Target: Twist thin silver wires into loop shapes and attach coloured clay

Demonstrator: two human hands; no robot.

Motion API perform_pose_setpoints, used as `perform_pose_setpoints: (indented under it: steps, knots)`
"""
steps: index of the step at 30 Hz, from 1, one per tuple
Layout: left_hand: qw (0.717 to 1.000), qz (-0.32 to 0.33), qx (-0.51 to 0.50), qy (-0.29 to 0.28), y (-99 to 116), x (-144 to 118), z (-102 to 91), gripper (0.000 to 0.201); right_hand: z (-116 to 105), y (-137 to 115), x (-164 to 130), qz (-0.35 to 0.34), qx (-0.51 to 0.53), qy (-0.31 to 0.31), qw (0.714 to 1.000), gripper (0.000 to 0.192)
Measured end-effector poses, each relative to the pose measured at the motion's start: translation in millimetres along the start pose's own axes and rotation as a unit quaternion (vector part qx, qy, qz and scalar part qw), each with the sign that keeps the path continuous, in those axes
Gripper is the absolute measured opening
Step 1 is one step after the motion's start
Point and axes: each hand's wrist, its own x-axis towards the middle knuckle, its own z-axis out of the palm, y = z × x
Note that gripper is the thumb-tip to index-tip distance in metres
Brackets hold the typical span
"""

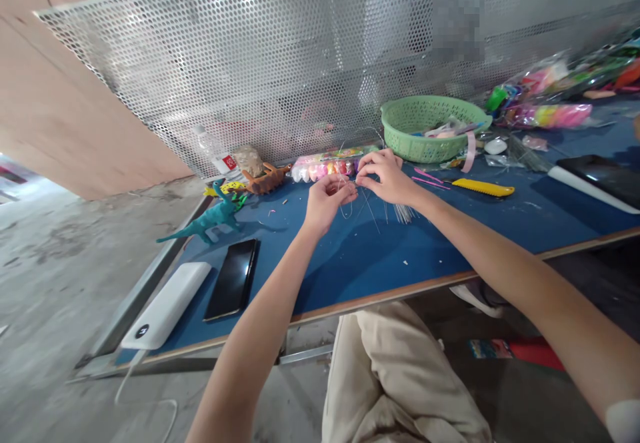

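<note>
Thin silvery wire (347, 211) runs between my two hands above the blue table, bent into a loop below the fingers. My left hand (327, 202) is closed in a pinch on one part of it. Close by on the right, my right hand (384, 175) pinches the wire too, its fingertips almost meeting the left ones. Loose ends of wire stick up and hang down around both hands. Under my right wrist lies a bundle of straight thin wires (404, 213). Exactly how the wire passes between the fingertips is too fine to make out.
Behind the hands lies a pack of coloured clay (325, 166); a green basket (435, 126) and yellow utility knife (483, 187) are right. Left are a teal dinosaur figure (213, 220), brown figure (267, 178), phone (233, 280), and white power bank (167, 303). A perforated metal panel (250, 50) stands behind.
</note>
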Motion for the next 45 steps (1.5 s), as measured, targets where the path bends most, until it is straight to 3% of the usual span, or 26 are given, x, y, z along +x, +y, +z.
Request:
perform_pose_setpoints:
  steps: [12, 25, 27, 30, 34, 45]
  knots:
    - [0.999, 0.022, 0.038, 0.004, -5.9, 1.8, 0.5, 0.032, 3.9, 4.1, 0.7, 0.026, -0.003, -0.002, 1.0, 0.024]
    - [0.977, 0.111, 0.183, -0.008, -3.2, 0.8, -1.6, 0.022, 6.7, 14.6, 1.1, 0.036, -0.016, -0.058, 0.998, 0.024]
    - [0.984, 0.093, 0.155, -0.003, -4.5, 0.7, -0.9, 0.024, 3.2, 14.0, 0.8, 0.021, -0.018, -0.058, 0.998, 0.024]
    - [0.998, 0.021, 0.052, 0.017, -5.2, 1.3, -0.5, 0.028, -4.3, 9.9, -0.7, -0.054, -0.044, -0.046, 0.996, 0.018]
    - [0.996, -0.056, -0.053, 0.037, -4.5, 3.7, -2.2, 0.023, -11.2, 4.4, -1.6, -0.123, -0.097, -0.012, 0.988, 0.02]
    - [0.981, -0.15, -0.116, 0.05, -5.3, 7.0, -2.6, 0.006, -11.6, 5.3, -3.5, -0.192, -0.151, -0.031, 0.969, 0.035]
